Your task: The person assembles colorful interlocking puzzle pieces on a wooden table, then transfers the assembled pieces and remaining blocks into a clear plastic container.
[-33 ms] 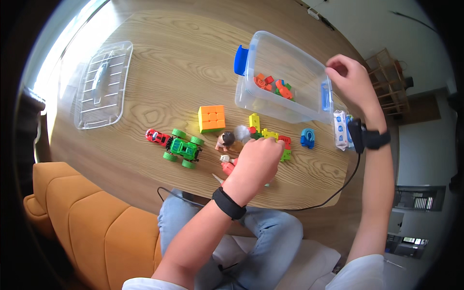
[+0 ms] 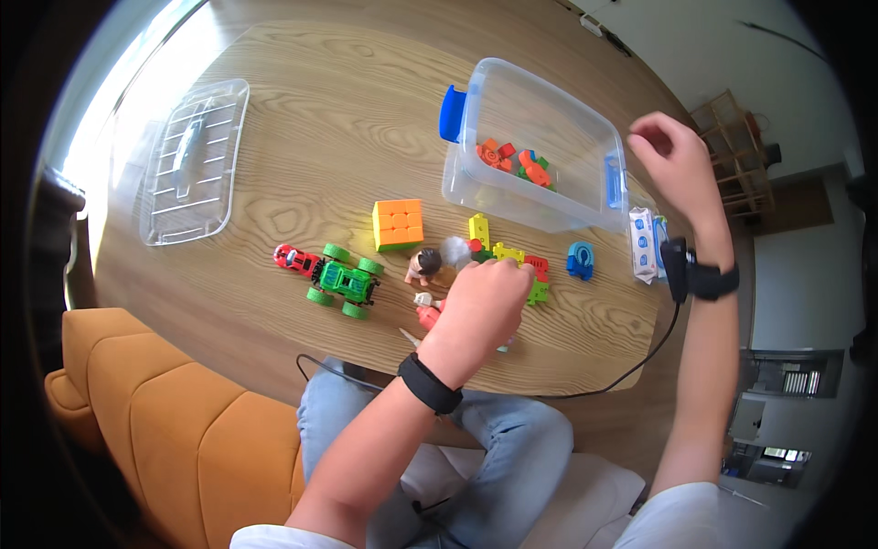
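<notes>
My left hand (image 2: 485, 302) is over the small toys in the middle of the table, fingers curled down and closed. What it grips, if anything, is hidden beneath it. Around it lie yellow toy bricks (image 2: 479, 230), red and green bricks (image 2: 537, 268), a dark-haired doll (image 2: 424, 263) and a pinkish-red toy figure (image 2: 428, 316). Beyond the clear plastic box's (image 2: 540, 212) right end hovers my right hand (image 2: 675, 163), loosely bent, with a gap between thumb and fingers and nothing visible in it. Orange, red and green toy pieces (image 2: 535, 170) lie inside the box.
Left of the doll are a puzzle cube (image 2: 398, 223) and a green-wheeled toy truck (image 2: 344, 280). A blue toy piece (image 2: 580, 261) and a white-and-blue packet (image 2: 644, 245) lie toward the right. The clear lid (image 2: 194, 163) rests far left; a black cable (image 2: 631, 371) crosses the front edge.
My right hand has shifted slightly right, away from the box's rim. The left hand remains over the bricks.
</notes>
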`<state>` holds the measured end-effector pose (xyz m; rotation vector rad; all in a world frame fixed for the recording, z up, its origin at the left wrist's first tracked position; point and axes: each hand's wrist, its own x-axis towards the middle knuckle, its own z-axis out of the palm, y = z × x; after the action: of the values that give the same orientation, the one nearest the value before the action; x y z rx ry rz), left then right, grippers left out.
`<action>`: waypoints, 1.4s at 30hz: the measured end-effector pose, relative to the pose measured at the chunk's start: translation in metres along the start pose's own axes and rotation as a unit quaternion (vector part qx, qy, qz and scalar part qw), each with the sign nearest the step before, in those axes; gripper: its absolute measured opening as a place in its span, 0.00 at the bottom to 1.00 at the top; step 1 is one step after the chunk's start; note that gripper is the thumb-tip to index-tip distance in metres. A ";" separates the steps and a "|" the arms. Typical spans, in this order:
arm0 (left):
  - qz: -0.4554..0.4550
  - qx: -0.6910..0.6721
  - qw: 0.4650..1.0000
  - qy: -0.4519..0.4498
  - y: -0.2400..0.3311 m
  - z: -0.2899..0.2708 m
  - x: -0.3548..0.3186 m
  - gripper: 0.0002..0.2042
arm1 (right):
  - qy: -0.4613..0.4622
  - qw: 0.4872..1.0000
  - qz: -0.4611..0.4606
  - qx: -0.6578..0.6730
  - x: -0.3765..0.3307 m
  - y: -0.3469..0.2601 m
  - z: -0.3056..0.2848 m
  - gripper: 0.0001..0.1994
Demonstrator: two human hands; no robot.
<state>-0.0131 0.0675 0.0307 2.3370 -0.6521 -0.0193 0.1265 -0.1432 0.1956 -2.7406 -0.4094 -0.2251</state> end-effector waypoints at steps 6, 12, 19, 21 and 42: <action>-0.023 -0.040 0.999 -0.015 0.003 -0.002 0.005 0.06 | 0.183 0.962 0.142 0.146 -0.106 0.043 -0.019 0.05; -0.024 -0.015 0.999 -0.042 0.006 0.004 0.009 0.07 | 0.225 0.916 0.275 0.184 -0.192 0.109 0.088 0.05; -0.055 0.013 0.996 -0.068 0.001 -0.002 0.006 0.10 | 0.210 0.890 0.387 0.119 -0.217 0.111 0.156 0.18; -0.064 0.021 0.994 -0.088 0.004 -0.001 0.006 0.10 | 0.188 0.893 0.393 0.111 -0.212 0.117 0.159 0.23; -0.045 0.025 0.994 -0.098 0.009 0.014 0.008 0.09 | 0.156 0.920 0.360 0.015 -0.183 0.092 0.177 0.32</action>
<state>-0.0129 0.0499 0.0270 2.4306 -0.6483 -0.2807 -0.0002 -0.2061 -0.0356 -2.5541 0.6677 -0.4322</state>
